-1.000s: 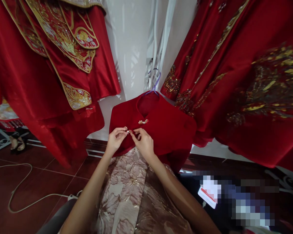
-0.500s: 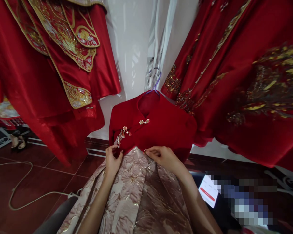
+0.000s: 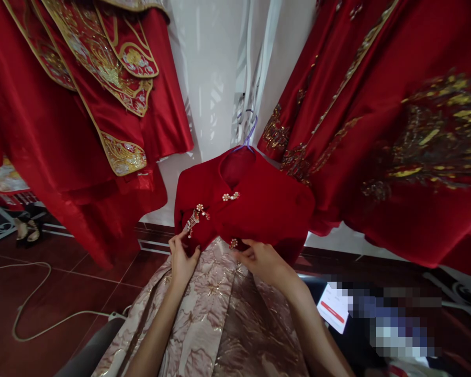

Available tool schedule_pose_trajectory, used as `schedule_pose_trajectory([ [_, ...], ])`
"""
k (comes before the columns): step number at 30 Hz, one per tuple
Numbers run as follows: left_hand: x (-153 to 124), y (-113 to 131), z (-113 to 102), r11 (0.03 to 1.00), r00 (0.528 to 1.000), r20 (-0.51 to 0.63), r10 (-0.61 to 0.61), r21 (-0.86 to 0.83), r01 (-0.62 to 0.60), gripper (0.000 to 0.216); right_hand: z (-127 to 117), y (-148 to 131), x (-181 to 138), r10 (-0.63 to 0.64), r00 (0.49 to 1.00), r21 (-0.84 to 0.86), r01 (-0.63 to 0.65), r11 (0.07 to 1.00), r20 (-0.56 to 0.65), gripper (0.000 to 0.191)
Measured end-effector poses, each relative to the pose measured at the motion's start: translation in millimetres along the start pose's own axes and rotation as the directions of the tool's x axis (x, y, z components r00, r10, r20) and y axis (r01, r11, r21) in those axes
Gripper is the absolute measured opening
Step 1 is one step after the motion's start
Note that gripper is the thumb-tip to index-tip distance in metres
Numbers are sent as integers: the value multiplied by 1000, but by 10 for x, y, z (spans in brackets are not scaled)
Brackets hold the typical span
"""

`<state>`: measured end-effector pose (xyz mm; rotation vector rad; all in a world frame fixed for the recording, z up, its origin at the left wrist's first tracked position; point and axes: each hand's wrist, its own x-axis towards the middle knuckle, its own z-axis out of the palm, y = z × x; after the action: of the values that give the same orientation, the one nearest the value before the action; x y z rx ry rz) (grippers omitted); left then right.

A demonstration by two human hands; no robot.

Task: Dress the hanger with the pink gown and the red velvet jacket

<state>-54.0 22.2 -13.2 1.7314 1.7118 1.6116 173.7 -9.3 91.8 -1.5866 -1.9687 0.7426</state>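
A red jacket [image 3: 267, 204] hangs on a hanger with a purple loop, above a pale pink brocade skirt [image 3: 204, 303] with gold threads. My left hand [image 3: 183, 264] grips the jacket's lower edge on the left, its index finger near a beaded tassel brooch [image 3: 193, 221]. My right hand [image 3: 265, 264] holds the hem right of the middle, fingertips beside a flower-shaped jewelled clasp [image 3: 234, 243]; its thumb is slightly blurred. Another jewelled clasp [image 3: 231, 196] sits below the collar. The fabric hides some fingertips of both hands.
Embroidered red garments hang at the left [image 3: 113, 104] and the right [image 3: 377, 157]. A lit phone [image 3: 333, 309] lies at the lower right, beside a pixelated patch. A white cable [image 3: 31, 335] runs over the tiled floor, and dark-soled shoes [image 3: 28, 230] stand far left.
My right hand has shifted off the flower clasp to the jacket edge beside it, so the clasp now shows more fully. My left hand has barely moved, its index finger slightly higher.
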Motion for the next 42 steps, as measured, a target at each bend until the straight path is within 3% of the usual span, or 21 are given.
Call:
schedule_pose_trajectory([
  [5,20,50,-14,986,986,58,158,-65,-154,42,-23,19,21,9,999,-41,-7,999,45,55],
  [13,-6,-62,64,994,991,111,72,-87,-63,59,8,63,34,-22,999,-6,22,1000,39,55],
  [18,40,-38,55,991,984,134,115,-87,-104,63,46,61,81,-16,999,-32,17,999,28,41],
  [26,160,1,63,993,988,125,89,65,-97,58,73,-7,117,-19,1000,-95,19,995,3,38],
  [30,175,0,20,973,989,148,17,224,-50,42,95,28,156,-32,999,-83,32,996,-4,25],
  [33,189,-10,-11,966,989,145,8,253,-45,30,109,55,175,-41,999,-82,39,996,-29,18],
  [37,195,-9,-50,982,999,46,27,186,-35,20,103,75,184,-76,996,-54,74,996,-35,11],
  [42,189,200,-126,986,959,-282,27,-151,-72,25,129,164,241,-128,982,-29,126,992,-139,10],
])
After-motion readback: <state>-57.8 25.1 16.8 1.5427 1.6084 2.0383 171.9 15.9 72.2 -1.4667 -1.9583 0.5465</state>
